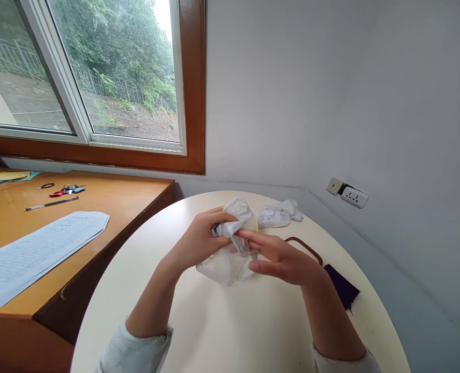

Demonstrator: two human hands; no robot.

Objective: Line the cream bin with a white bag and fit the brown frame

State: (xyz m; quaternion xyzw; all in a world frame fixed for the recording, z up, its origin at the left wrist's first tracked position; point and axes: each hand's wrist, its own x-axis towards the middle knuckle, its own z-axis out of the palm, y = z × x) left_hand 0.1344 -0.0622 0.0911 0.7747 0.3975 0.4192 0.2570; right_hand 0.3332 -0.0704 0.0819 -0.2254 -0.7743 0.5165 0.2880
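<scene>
A crumpled white plastic bag is between my hands, over the round table. My left hand is closed around the gathered upper part of the bag, with the thumb below and the fingers above. My right hand has its fingers stretched out against the bag's right side, and the thumb is held apart from them. What the bag contains cannot be made out. Just behind my right hand lies another crumpled white bag, knotted or twisted at its right end.
On the round cream table, a brown curved strap and a dark purple cloth lie beyond my right wrist. At left, a wooden desk carries papers, a pen and keys. Walls stand behind and to the right.
</scene>
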